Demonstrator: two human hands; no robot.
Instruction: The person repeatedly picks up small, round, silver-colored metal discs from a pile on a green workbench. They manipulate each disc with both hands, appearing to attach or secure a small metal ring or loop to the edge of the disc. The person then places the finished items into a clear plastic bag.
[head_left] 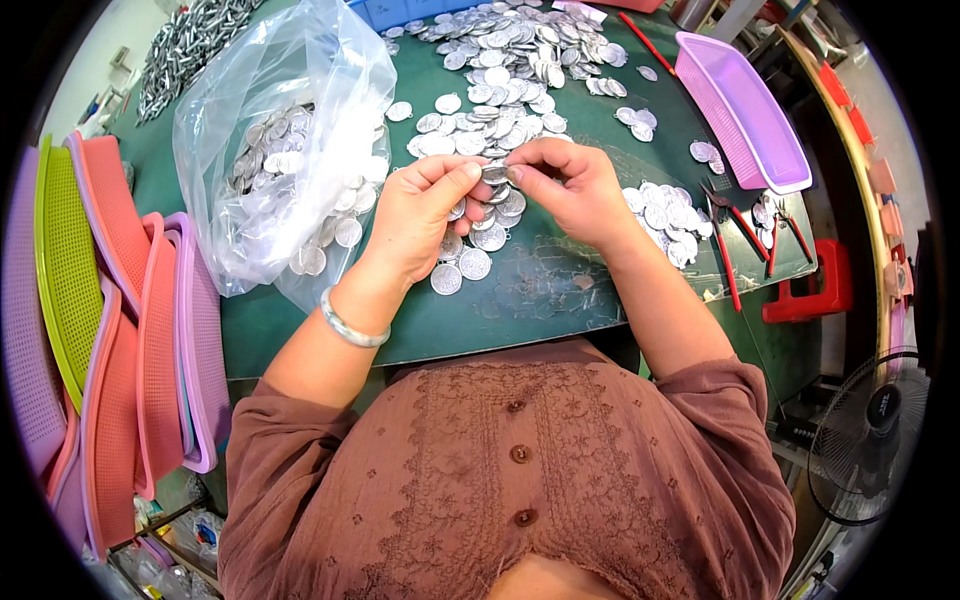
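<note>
My left hand [425, 210] and my right hand [572, 188] meet over the table, thumbs and fingertips pinching a silver coin-shaped pendant [494, 173] between them. It shows mostly edge-on, so its face is hard to make out. Under and around my left fingers lie more round silver pendants [474, 263], some with a small loop at the rim. Just beyond both hands a heap of the same pendants [485, 125] spreads toward the far side. To the right of my right forearm sits a smaller pile [668, 215].
A clear plastic bag [290, 120] of pendants stands at left, beside stacked plastic baskets [120, 300]. Red-handled pliers [722, 250] lie at right, near a purple basket [745, 110]. A red stool [815, 285] and a fan [880, 420] stand beyond the green table's [540, 290] right edge.
</note>
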